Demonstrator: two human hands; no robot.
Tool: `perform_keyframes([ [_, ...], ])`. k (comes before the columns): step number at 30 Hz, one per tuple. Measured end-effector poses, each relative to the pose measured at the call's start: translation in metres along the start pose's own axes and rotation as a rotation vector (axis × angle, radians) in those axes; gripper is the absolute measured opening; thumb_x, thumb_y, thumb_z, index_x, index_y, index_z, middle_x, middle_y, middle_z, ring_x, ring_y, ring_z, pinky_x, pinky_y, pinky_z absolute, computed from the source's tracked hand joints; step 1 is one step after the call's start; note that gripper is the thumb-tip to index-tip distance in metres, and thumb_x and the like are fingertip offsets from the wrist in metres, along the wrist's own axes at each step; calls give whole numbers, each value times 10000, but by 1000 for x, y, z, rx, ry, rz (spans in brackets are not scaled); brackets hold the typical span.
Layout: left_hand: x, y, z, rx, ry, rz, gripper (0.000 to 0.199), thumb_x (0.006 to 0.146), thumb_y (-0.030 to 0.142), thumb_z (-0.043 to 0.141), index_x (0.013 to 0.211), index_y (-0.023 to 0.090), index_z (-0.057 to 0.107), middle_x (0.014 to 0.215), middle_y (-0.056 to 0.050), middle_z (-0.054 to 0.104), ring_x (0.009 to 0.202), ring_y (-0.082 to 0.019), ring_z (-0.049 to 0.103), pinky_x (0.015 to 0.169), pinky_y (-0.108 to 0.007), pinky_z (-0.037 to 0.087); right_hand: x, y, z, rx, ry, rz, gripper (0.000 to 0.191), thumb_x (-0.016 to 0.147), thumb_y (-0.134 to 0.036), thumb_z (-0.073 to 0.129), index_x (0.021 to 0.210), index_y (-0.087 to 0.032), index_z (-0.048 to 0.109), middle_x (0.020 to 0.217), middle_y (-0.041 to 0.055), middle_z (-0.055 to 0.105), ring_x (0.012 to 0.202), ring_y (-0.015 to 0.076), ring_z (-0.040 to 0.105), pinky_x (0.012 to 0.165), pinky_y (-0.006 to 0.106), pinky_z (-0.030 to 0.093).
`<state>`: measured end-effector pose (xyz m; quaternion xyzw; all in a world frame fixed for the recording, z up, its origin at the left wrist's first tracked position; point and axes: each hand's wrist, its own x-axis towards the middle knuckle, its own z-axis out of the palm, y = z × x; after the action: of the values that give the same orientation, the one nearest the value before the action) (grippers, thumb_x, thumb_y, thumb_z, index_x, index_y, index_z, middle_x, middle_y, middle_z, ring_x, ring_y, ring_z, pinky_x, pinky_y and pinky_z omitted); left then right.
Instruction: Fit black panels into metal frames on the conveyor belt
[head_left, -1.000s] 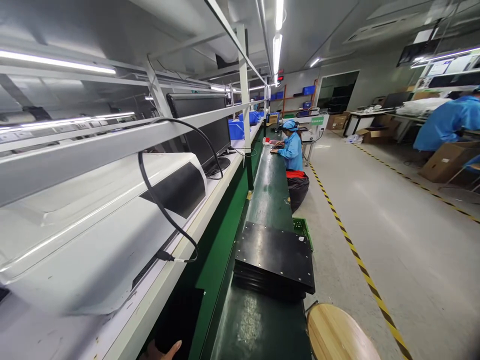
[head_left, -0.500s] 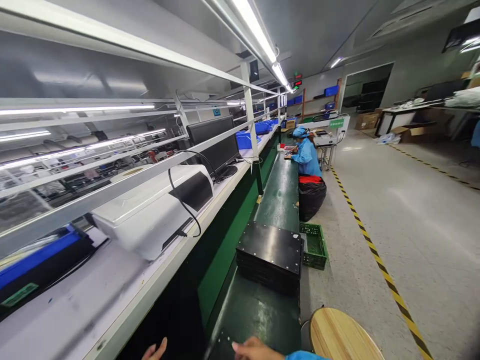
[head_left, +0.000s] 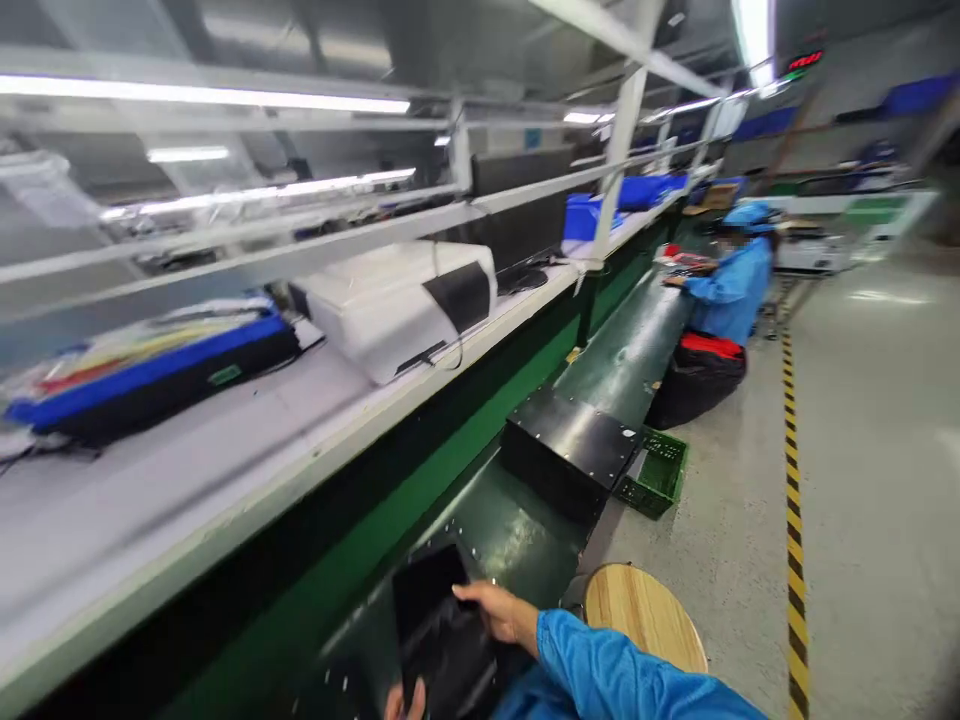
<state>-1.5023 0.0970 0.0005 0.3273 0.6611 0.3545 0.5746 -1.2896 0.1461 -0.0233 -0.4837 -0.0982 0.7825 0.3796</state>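
Note:
A dark, flexible black sheet or bag (head_left: pixel 442 640) lies between my two hands at the bottom centre, over the dark green bench. My right hand (head_left: pixel 496 612), in a blue sleeve, pinches its right edge between thumb and fingers. At the lower left edge of the black piece is my left hand (head_left: pixel 405 700), cut by the frame, with thumb and a finger showing against it. Beneath, part of a black plate with small bright dots shows. Farther along the bench sits a stack of black plates (head_left: pixel 574 435).
A round wooden stool top (head_left: pixel 645 612) stands right of the bench, with a green crate (head_left: pixel 660 470) beyond. A person in blue (head_left: pixel 731 285) works farther along. The white shelf at left holds a white machine (head_left: pixel 397 300) and a blue-rimmed bin (head_left: pixel 165 365).
The view has swung left and down. My hands now show farther into view with the black piece between them, which was not visible before.

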Motion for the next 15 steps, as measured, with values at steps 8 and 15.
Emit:
perform_keyframes([
  [8,-43,4,-4,-527,212,-141,691,378,567,1047,813,227,632,803,25,706,779,-159,662,753,-271,530,-43,-1,-17,-389,62,1,683,636,-834,830,750,-186,644,658,-18,702,559,100,616,556,228,459],
  [15,-31,4,-8,-519,167,-84,650,472,525,1032,918,246,650,871,35,724,788,-162,674,763,-287,535,-41,14,-11,-208,-256,194,822,718,-916,699,1002,-146,748,980,138,839,874,257,808,765,364,640],
])
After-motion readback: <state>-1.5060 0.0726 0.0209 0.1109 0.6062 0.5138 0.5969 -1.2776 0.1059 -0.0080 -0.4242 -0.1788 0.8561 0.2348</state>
